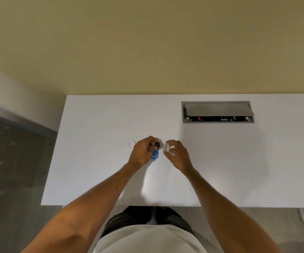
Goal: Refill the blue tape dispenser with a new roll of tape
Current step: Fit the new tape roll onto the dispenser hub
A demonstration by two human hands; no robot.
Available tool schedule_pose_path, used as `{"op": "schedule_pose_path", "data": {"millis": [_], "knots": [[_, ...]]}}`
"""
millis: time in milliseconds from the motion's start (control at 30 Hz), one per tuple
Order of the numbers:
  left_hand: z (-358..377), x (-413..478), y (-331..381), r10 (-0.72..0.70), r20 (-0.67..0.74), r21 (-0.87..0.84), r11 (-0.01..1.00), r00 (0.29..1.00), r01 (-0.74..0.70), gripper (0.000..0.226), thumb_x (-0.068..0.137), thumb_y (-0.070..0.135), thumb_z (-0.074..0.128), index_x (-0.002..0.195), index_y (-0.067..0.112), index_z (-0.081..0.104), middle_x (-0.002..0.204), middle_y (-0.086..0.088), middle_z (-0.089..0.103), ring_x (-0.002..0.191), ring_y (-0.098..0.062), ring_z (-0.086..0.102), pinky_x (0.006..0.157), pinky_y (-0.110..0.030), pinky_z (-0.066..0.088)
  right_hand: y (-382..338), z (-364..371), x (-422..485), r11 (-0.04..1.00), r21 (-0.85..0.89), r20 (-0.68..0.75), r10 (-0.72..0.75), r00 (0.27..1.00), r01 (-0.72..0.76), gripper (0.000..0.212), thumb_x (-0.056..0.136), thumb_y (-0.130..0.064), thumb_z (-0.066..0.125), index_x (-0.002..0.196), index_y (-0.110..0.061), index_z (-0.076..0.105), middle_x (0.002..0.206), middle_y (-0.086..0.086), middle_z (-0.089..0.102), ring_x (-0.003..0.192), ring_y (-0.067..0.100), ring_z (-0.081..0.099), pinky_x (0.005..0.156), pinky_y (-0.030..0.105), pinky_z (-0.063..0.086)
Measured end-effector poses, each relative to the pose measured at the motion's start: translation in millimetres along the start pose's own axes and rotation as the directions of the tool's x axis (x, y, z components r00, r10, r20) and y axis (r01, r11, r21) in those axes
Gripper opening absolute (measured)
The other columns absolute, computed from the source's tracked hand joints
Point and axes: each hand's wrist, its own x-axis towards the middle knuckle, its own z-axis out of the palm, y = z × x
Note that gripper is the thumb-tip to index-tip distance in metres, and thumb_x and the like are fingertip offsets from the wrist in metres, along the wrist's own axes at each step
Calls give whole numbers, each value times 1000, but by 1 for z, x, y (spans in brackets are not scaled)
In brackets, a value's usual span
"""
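Blue tape dispenser [155,154]: lying on the white bench [220,161] near its middle, mostly covered by the left hand [141,152], only a small blue corner showing at the hand's right edge. Left hand: fingers curled together and pinched on a small black piece [157,144] held just above the dispenser; whether that piece is joined to the dispenser cannot be told. Right hand [176,154]: just right of the left, not touching it, fingers closed around a clear tape roll [168,149] held up off the bench, the roll's pale rim showing between thumb and fingertips. Black piece and roll: near each other with a narrow gap between. Second item on the bench: a small clear ring [131,144], lying flat just left of the left hand, apart from it. Bench fixture: a grey cable hatch [217,111] set into the far right part of the surface, its lid tilted open, with a dark recess and a small red light under the near edge. Both forearms: bare, reaching in from the near edge. Surroundings: a plain yellowish wall [147,42] behind the bench, dark grey floor [10,170] to the left. Person: standing at the near edge, pale shirt and dark shorts visible below.
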Motion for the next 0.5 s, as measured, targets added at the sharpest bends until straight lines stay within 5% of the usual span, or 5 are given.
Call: {"op": "schedule_pose_path", "data": {"millis": [200, 500], "knots": [[-10, -10, 11, 55, -10, -12, 998, 998, -56, 24, 102, 4, 58, 122, 12, 69, 120, -4, 76, 112, -27, 72, 103, -47, 59, -14, -7, -17, 990, 77, -81, -114, 990, 121, 36, 84, -3, 79, 113, 8, 63, 108, 19, 69, 98, 36, 69, 91, 43, 57], [-28, -20, 14, 120, -46, -20, 993, 992, -121, 21, 104, 8, 56, 120, 14, 67, 109, -2, 75, 106, -24, 72, 101, -46, 59, -35, -7, -27, 982, 97, -66, -156, 985, 162, 36, 83, -9, 79, 112, 1, 59, 111, 10, 65, 96, 27, 68, 84, 32, 55]]}}
